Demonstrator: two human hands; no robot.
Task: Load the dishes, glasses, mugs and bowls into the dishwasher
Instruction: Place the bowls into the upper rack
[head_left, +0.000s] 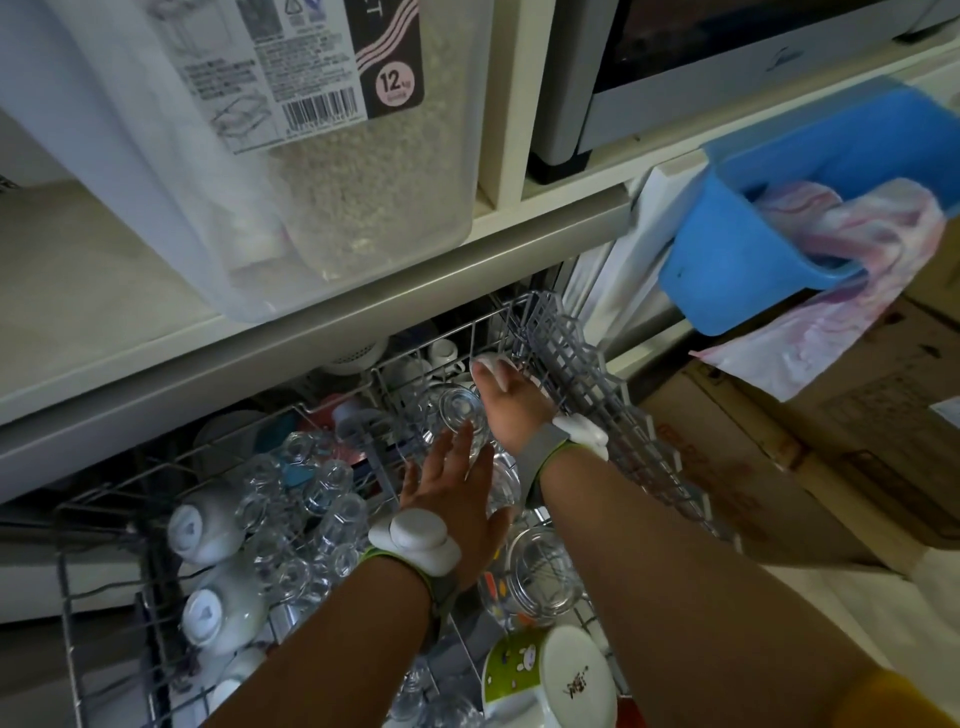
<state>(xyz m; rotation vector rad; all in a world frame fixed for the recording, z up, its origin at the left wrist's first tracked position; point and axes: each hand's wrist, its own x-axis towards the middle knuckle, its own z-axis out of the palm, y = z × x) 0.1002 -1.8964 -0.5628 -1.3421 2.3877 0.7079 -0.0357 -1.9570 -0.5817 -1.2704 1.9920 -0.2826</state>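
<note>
Bin label (332, 57): "12 kg" in a pink circle, on clear grain bin, upper shelf.
Barcode: on same label, digits too blurred.
Small print: unreadable.
Cardboard box (753, 467): red print, illegible.

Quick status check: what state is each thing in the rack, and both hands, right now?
Rack: pulled out, loaded.
Glasses: upside down in the rack.
White bowls: upside down at the left edge.
Jar: lying on its side.
Green mug: tipped over.
Left hand: open, on a glass.
Right hand: grip hidden.
</note>
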